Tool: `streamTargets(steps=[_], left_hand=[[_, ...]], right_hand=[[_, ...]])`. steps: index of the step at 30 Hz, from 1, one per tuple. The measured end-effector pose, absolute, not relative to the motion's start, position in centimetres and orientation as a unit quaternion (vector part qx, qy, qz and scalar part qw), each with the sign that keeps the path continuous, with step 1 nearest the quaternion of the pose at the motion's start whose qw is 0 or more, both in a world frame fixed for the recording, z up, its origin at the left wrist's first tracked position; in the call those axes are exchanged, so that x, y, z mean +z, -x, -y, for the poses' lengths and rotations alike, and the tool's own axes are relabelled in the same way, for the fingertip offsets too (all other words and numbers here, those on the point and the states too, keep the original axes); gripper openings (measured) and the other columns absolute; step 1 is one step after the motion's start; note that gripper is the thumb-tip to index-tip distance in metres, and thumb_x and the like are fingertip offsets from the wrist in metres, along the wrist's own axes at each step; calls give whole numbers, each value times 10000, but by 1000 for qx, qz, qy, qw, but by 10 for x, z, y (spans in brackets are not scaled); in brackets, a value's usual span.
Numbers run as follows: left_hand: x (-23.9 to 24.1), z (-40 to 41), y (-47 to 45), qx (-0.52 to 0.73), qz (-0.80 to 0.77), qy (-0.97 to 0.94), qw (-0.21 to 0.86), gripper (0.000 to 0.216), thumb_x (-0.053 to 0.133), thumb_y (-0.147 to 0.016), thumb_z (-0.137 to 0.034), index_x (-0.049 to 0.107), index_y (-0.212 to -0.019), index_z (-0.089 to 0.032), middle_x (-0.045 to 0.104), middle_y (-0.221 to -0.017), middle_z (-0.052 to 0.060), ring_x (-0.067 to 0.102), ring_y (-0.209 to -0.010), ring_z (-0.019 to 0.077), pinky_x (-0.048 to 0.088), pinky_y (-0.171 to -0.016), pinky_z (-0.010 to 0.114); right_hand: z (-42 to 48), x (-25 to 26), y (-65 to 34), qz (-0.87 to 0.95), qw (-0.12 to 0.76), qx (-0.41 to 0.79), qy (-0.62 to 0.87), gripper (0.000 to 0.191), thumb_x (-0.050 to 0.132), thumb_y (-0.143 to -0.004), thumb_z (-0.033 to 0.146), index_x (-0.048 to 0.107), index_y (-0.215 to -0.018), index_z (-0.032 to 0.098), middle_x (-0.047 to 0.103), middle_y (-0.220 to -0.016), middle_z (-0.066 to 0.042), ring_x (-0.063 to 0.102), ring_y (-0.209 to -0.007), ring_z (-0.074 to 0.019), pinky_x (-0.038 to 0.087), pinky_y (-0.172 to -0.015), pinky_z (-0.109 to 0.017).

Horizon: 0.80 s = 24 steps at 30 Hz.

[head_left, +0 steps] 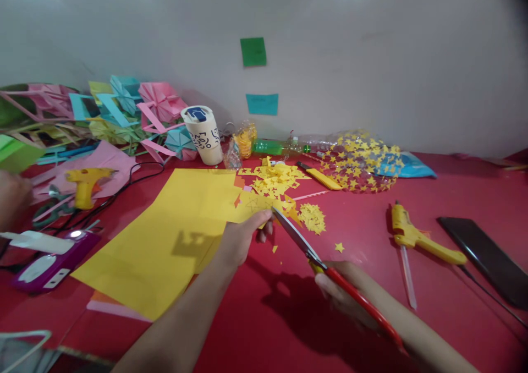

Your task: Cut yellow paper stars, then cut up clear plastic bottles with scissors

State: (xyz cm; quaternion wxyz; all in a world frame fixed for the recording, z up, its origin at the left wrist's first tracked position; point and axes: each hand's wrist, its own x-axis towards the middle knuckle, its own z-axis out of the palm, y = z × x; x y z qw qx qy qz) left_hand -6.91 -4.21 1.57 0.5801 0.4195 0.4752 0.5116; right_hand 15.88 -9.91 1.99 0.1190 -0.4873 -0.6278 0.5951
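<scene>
My left hand pinches a corner of a yellow paper sheet that lies on the red table. In my right hand I hold red-handled scissors, their blades pointing up-left to the paper's edge just beside my left fingers. Small yellow cut stars and scraps lie right of the blades. A single star sits near the scissors.
A yellow glue gun and a dark phone lie to the right. Another glue gun, a purple device and folded paper flowers are on the left. A cup, bottle and star-filled plastic stand by the wall. Another person's hand shows at the far left.
</scene>
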Motion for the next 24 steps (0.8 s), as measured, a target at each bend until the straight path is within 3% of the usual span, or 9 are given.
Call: streamTargets(steps=[16,24], left_hand=[[16,43,70,528,-460,-421,577,253,623,-802,-351,644,-640,-159,592,-554,-1,508,-477,92,376,-458,220],[23,51,61,511,-530,-456,500,404,592,-837,-470,597,-573,-164,585,-533,11,526,-481,98,446,-529,231]], right_hand=[[98,14,-158,622,129,593,494,507,570,-878,633,379,-673,211,342,-575,66,313,-499,-74,237,-462,-215],[101,17,-156,626,162,601,469,576,437,-878,751,407,-689,208,382,-567,55,322,-479,-70,246,-430,-203]])
